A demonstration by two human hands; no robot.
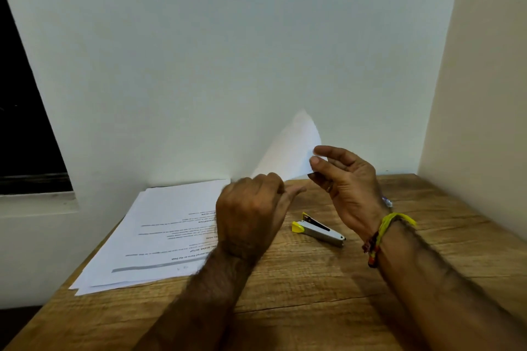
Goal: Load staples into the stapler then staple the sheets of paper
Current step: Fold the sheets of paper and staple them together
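A stack of printed sheets lies on the left of the wooden desk. One white sheet is lifted up against the wall, and my right hand pinches its edge between thumb and forefinger. My left hand is curled just below that sheet, over the stack's right edge; its fingertips are hidden, so whether it grips anything is unclear. A small grey stapler with yellow ends lies on the desk beneath my right hand, untouched.
White walls close in the desk at the back and the right. A small blue-and-white object peeks out behind my right wrist. A dark window is at the left. Bare desk stretches toward me.
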